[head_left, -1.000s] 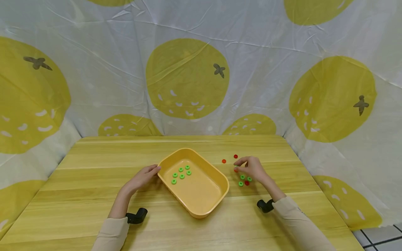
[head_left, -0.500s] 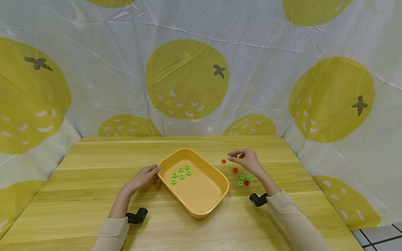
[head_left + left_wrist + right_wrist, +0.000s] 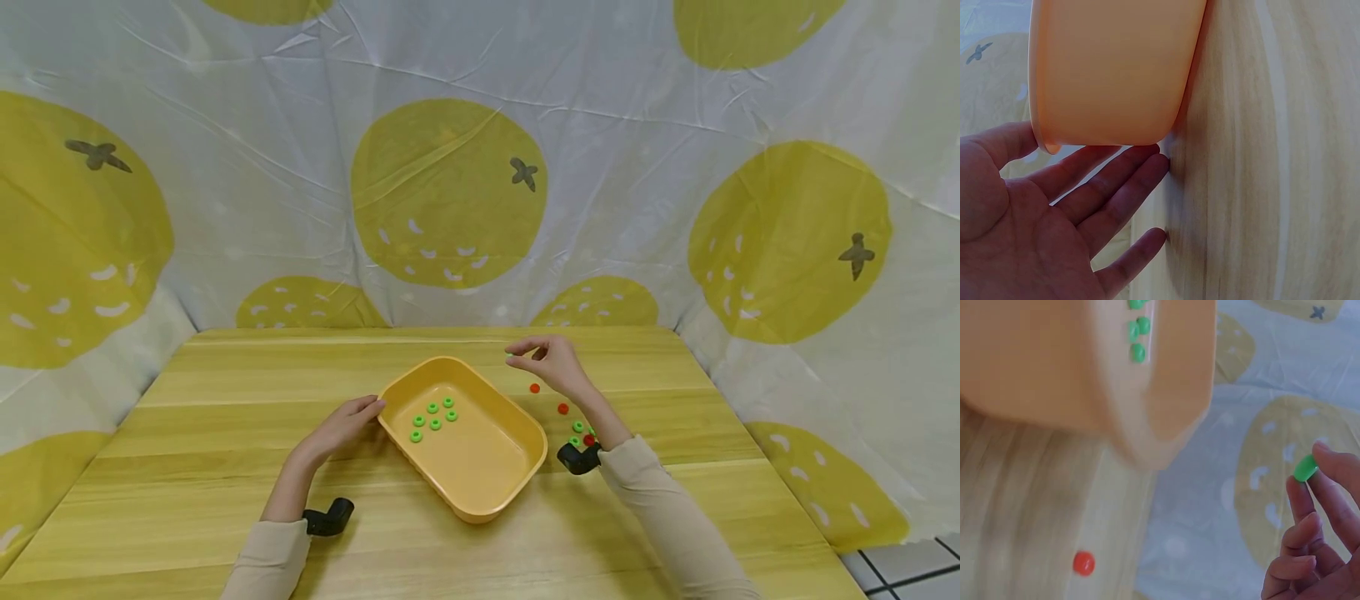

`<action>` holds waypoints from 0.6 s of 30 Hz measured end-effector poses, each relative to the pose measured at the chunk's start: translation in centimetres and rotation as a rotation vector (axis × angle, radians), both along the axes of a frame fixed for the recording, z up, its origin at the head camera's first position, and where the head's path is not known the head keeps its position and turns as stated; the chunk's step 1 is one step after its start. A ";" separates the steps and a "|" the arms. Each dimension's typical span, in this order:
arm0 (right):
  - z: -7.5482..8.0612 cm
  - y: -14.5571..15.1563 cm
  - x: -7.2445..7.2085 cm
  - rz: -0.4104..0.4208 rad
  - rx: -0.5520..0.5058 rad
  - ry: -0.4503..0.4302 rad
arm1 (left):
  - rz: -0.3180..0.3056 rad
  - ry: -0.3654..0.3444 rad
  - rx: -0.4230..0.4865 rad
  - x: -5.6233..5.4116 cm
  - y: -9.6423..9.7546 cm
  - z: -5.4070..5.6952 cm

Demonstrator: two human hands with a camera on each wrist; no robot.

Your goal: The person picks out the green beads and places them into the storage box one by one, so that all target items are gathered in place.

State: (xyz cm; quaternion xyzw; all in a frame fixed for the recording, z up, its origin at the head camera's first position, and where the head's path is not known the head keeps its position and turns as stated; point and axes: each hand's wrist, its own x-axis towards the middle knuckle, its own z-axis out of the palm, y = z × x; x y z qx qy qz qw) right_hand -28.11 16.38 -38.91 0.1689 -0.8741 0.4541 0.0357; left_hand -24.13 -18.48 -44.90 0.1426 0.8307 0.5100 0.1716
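Note:
In the head view my left hand (image 3: pixel 341 429) holds the near-left end of an orange plastic bin (image 3: pixel 487 510). The left wrist view shows the thumb over the bin's rim (image 3: pixel 1036 81) and fingertips against its outer wall. My right hand (image 3: pixel 558 365) is raised beyond the bin's right side. Between its thumb and fingertips it pinches a small green bead (image 3: pixel 1305 468). Several green beads (image 3: pixel 436 425) with centre holes lie at the left inside the bin.
On the wooden table (image 3: pixel 225 400), right of the bin, lie an orange-red bead (image 3: pixel 535 388), another orange-red bead (image 3: pixel 563 408), a dark red bead (image 3: pixel 588 440) and several green beads (image 3: pixel 577 427). A fruit-print cloth (image 3: pixel 450 67) hangs behind the table.
My right hand has lifted the green bead from the loose beads and moved left and away from me, toward the bin's far side. My left hand and the bin stay put.

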 end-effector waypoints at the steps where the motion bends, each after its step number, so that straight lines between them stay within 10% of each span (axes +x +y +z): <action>1: 0.1 -0.4 -0.1 0.008 -0.001 0.001 | 0.001 -0.003 0.002 0.0 0.0 0.0; 18: -0.4 -8.5 -1.2 0.163 0.037 0.028 | -0.024 0.014 -0.006 0.2 0.0 0.2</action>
